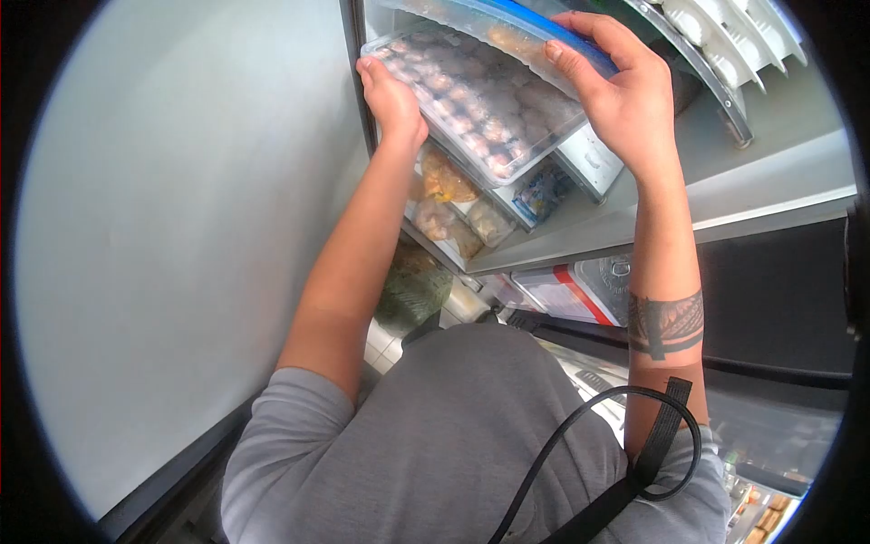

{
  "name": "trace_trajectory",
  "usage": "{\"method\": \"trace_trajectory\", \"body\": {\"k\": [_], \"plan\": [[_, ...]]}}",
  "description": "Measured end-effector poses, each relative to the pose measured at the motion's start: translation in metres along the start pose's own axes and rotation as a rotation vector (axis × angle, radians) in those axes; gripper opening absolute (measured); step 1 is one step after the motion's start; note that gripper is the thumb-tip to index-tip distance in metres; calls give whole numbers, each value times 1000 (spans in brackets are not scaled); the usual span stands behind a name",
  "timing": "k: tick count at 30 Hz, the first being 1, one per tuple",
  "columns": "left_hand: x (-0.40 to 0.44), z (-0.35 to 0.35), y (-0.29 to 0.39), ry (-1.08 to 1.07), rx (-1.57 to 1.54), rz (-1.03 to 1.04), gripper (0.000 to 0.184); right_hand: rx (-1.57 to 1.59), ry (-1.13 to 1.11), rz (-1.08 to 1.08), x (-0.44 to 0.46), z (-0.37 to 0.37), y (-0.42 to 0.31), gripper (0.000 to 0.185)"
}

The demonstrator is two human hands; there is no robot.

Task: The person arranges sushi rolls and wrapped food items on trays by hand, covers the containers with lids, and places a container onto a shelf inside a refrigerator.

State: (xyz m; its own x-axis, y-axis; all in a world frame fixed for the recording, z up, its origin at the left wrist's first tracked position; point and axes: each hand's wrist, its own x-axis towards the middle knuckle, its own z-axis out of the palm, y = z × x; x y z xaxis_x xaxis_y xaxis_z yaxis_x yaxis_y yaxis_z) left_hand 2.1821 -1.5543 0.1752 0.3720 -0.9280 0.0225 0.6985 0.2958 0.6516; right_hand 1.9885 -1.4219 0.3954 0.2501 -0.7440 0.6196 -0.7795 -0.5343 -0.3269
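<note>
A clear plastic container (507,174) with rows of small, round pinkish pieces is tilted in the upright fridge or freezer. My left hand (394,104) is closed on its left edge, the thumb near the upper corner and the other fingers mostly hidden. Directly above lies another translucent container with a blue rim or lid (535,16). Around that blue edge my right hand (625,86) is closed, thumb in front and fingers on top. Whether the two containers touch at the back cannot be made out.
Below, shelves hold bagged food (444,177) and a blue-and-white packet (541,192). White egg-tray-like racks (725,41) stand at the upper right. A large grey door panel (199,227) fills the left. A black strap (662,435) hangs by my right arm.
</note>
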Motion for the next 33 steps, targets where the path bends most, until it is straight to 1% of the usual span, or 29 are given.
{"method": "trace_trajectory", "body": {"k": [1, 3, 4, 5, 6, 7, 8, 10, 11, 12, 15, 17, 18, 20, 21, 23, 24, 26, 27, 29, 30, 32, 33], "plan": [[-1, 1, 1, 0, 1, -7, 69, 0, 0, 0, 2, -1, 1, 31], [0, 1, 2, 12, 29, 8, 69, 13, 45, -161, 6, -4, 2, 24], [1, 0, 1, 22, 57, 22, 70, 12, 46, -157, 8, -6, -1, 24], [1, -2, 1, 20, 59, 18, 70, 30, 50, -108, 9, -7, -5, 25], [-1, -3, 3, -29, 94, 17, 72, 48, 55, -59, 10, -9, -6, 26], [-2, -4, 5, -79, 128, 15, 75, 47, 58, -55, 11, -9, -3, 26], [-4, -6, 6, -84, 132, 12, 75, 46, 50, -73, 13, -9, 2, 26], [-9, -9, 10, -158, 199, -18, 86, 42, 46, -87, 14, -10, 5, 27], [-12, -12, 13, -164, 202, -23, 86, 51, 43, -83, 15, -11, 4, 27], [-15, -15, 17, -160, 305, -48, 91, 61, 39, -78, 16, -11, 4, 28], [-21, -23, 25, -170, 481, -67, 103, 61, 42, -86, 17, -11, 6, 28], [-32, -31, 26, -261, 833, 110, 111, 68, 39, -80, 17, -12, 6, 27], [-44, -32, 25, -268, 835, 108, 111, 74, 30, -78, 18, -13, 7, 27], [-73, -34, 23, -380, 862, 273, 119, 100, 3, -28, 19, -20, -6, 27], [-83, -37, 25, -387, 861, 270, 119, 128, -27, 15, 19, -23, -9, 27], [-98, -42, 29, -541, 867, 269, 124, 133, -15, 9, 19, -17, 2, 27], [-103, -42, 29, -545, 868, 263, 124, 142, -7, -3, 19, -14, 6, 27], [-110, -37, 31, -575, 582, -2, 120, 130, -5, 7, 19, -14, 6, 27], [-112, -33, 32, -574, 586, -3, 120, 118, -3, 10, 18, -14, 5, 27], [-114, -23, 34, -608, 411, -34, 120, 86, 15, -19, 16, -12, 5, 26], [-114, -21, 35, -608, 413, -34, 120, 50, 33, -48, 15, -12, 5, 26], [-114, -18, 38, -646, 295, -153, 119, 79, 35, -53, 14, -11, 3, 26], [-114, -15, 44, -643, 296, -151, 119, 109, 37, -61, 17, -13, -1, 26]]}}
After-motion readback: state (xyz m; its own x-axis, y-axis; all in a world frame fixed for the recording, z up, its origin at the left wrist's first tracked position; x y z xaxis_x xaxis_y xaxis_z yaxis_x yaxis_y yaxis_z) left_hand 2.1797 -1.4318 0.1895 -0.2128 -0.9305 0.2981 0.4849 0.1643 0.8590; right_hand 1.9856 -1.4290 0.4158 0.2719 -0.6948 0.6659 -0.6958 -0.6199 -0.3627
